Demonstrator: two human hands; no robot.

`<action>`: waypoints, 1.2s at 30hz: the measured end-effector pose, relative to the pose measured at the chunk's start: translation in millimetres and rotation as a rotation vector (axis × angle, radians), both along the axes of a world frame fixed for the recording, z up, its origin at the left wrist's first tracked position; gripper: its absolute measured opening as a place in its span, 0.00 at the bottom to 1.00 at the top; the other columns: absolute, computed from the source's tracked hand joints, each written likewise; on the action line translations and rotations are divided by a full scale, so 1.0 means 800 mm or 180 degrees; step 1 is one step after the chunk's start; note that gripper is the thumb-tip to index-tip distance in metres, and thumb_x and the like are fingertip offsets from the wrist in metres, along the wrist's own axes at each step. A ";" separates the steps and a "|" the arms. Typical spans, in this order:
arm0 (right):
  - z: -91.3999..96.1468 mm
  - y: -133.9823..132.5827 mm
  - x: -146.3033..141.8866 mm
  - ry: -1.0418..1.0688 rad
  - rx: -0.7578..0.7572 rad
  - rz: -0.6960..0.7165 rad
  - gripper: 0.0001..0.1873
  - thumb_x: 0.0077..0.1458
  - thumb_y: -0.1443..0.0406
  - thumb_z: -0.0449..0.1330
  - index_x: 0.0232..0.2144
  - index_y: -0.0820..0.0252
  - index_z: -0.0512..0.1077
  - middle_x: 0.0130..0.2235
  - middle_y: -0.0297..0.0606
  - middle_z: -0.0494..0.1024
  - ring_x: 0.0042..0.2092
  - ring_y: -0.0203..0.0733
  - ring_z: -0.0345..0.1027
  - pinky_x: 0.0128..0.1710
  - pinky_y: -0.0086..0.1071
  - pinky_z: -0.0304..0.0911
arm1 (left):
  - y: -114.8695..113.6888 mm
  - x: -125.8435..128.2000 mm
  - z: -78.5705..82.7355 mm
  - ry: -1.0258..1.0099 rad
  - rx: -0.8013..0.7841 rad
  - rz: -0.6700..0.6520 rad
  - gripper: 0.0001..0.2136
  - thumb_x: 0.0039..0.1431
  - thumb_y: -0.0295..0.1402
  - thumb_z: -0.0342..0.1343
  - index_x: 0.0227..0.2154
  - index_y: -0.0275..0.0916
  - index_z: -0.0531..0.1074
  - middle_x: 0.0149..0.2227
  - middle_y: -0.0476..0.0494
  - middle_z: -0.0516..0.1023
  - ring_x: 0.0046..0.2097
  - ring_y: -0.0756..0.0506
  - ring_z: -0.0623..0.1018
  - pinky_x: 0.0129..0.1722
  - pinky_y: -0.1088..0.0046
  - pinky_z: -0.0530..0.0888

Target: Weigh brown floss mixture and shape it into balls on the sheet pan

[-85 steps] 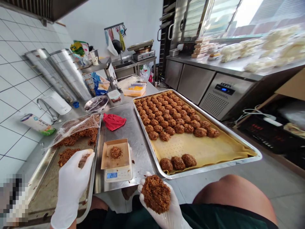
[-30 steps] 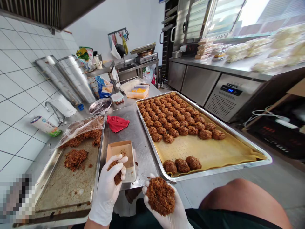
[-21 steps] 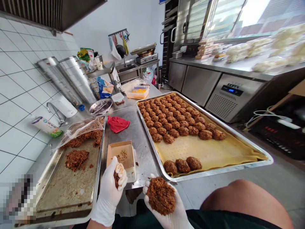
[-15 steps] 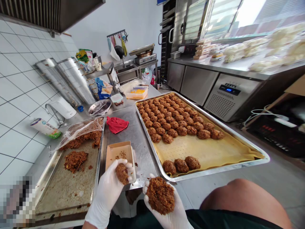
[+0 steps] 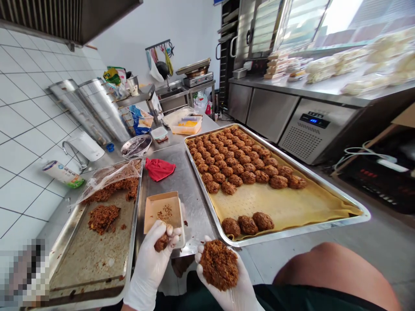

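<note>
Our white-gloved left hand (image 5: 152,259) pinches a small brown crumbly lump (image 5: 161,242). Our right hand (image 5: 228,291), fingers loosely cupped, cradles a larger brown clump (image 5: 218,264), which could crumble over that shallow hold.

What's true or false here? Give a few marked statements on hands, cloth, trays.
1. The white-gloved right hand cups a flat brown crumbly mass. True.
2. The white-gloved left hand is empty. False: it pinches a small brown lump.
3. The red cloth lies on the baking mat. False: it lies on the bare steel worktop.
4. Three round brown balls sit apart from the rest, near the front rim of the large steel tray. True.
</note>
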State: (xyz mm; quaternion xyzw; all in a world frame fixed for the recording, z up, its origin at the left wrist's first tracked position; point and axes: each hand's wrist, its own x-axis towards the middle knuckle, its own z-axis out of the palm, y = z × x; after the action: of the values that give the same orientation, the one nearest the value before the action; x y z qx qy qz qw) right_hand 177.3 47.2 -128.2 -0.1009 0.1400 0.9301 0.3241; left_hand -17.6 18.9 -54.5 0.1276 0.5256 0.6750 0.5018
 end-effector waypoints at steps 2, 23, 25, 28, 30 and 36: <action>-0.002 -0.001 0.000 -0.0008 0.0001 -0.0019 0.19 0.51 0.55 0.63 0.43 0.58 0.78 0.46 0.42 0.82 0.50 0.48 0.72 0.51 0.40 0.62 | 0.003 0.002 0.002 -0.0110 -0.0018 -0.0201 0.12 0.48 0.28 0.67 0.37 0.40 0.75 0.43 0.41 0.81 0.37 0.48 0.79 0.32 0.76 0.73; -0.004 -0.001 0.004 0.0094 -0.0075 -0.0053 0.19 0.52 0.56 0.64 0.43 0.61 0.78 0.46 0.44 0.82 0.50 0.49 0.71 0.52 0.41 0.61 | 0.014 -0.002 0.017 -0.0468 0.0028 -0.0435 0.13 0.57 0.36 0.61 0.45 0.38 0.75 0.49 0.35 0.79 0.35 0.46 0.80 0.26 0.76 0.72; -0.005 -0.001 0.004 0.0087 -0.0092 -0.0028 0.19 0.51 0.56 0.64 0.43 0.61 0.78 0.46 0.44 0.82 0.50 0.49 0.71 0.53 0.41 0.61 | 0.016 -0.003 0.010 -0.0478 -0.0026 -0.0222 0.11 0.59 0.39 0.60 0.37 0.35 0.76 0.40 0.35 0.81 0.23 0.52 0.75 0.17 0.80 0.64; -0.005 -0.001 0.005 0.0077 -0.0099 -0.0016 0.19 0.51 0.56 0.65 0.43 0.61 0.78 0.46 0.44 0.82 0.50 0.49 0.71 0.53 0.41 0.61 | 0.018 0.000 0.003 -0.0636 -0.0050 -0.0111 0.16 0.58 0.45 0.59 0.27 0.34 0.74 0.24 0.42 0.77 0.15 0.55 0.64 0.12 0.81 0.55; -0.006 0.000 0.006 0.0082 -0.0079 -0.0032 0.20 0.51 0.56 0.64 0.44 0.60 0.78 0.46 0.43 0.82 0.50 0.49 0.71 0.53 0.41 0.61 | 0.018 0.005 0.006 -0.0685 -0.0032 -0.0029 0.18 0.55 0.48 0.61 0.25 0.36 0.72 0.20 0.46 0.73 0.16 0.54 0.66 0.13 0.80 0.59; -0.007 0.001 0.006 0.0132 -0.0058 -0.0064 0.20 0.52 0.56 0.63 0.45 0.60 0.78 0.47 0.43 0.82 0.51 0.49 0.71 0.53 0.41 0.61 | 0.013 0.022 0.027 -0.0703 0.0045 -0.0216 0.12 0.50 0.38 0.67 0.31 0.37 0.73 0.38 0.37 0.81 0.36 0.45 0.79 0.31 0.74 0.75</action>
State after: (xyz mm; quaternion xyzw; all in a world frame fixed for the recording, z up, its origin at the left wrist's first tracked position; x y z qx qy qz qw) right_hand 182.3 48.2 -133.8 -0.0832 0.1562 0.9274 0.3296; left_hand 0.4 29.5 -32.9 0.0737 0.4576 0.6713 0.5783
